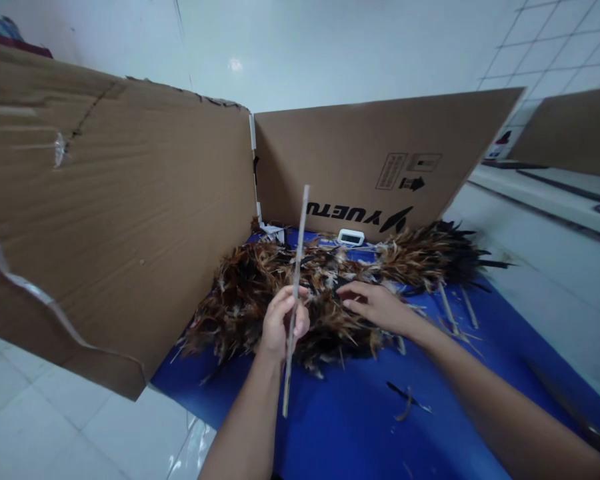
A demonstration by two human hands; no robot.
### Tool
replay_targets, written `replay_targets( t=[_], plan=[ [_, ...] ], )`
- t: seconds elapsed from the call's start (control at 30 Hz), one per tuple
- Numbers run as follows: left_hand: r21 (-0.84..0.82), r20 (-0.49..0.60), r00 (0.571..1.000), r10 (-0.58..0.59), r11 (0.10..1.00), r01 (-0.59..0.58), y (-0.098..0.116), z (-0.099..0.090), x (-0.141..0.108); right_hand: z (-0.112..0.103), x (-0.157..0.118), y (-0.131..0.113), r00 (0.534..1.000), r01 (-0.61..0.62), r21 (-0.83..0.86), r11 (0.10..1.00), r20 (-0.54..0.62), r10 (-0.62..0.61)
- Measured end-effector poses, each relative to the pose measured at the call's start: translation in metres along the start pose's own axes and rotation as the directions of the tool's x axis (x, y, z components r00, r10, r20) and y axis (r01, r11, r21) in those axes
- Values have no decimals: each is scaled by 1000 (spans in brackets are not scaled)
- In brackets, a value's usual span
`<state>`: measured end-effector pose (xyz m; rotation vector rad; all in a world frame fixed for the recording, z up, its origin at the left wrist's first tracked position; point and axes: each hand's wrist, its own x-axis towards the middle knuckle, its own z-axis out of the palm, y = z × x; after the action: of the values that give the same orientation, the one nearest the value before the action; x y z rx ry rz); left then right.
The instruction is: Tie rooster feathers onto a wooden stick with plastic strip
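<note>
A thin, pale stick (301,247) stands nearly upright in my left hand (285,319), whose fingers are closed round it. My right hand (373,305) reaches over a large heap of brown and black feathers (250,273), its thumb and fingers slightly apart at the feathers. Whether its fingertips touch any feather is too small to tell. At the heap's right end lies a bundle of brown-black feathers (430,257), with pale sticks (449,308) poking out below it.
Cardboard panels (180,187) wall the blue table (350,413) at the left and back. A small white digital device (351,237) sits by the back panel. Loose feathers (409,397) lie near the front; a dark long object is at the right edge.
</note>
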<state>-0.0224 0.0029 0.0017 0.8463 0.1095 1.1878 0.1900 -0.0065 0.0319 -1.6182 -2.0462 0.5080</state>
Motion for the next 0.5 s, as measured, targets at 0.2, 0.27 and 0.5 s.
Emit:
replay_targets(
  t=[0.2, 0.27, 0.5],
  plan=[
    [4, 51, 998, -44, 999, 44, -1, 0, -1, 21, -2, -14, 993, -17, -255, 967, 109, 47],
    [33, 78, 994, -78, 997, 76, -4, -1, -1, 33, -6, -25, 976, -37, -370, 928, 186, 113],
    [7, 15, 999, -29, 1000, 29, 1, -5, 2, 43, -9, -22, 960, -6, -434, 901, 251, 127]
  ],
)
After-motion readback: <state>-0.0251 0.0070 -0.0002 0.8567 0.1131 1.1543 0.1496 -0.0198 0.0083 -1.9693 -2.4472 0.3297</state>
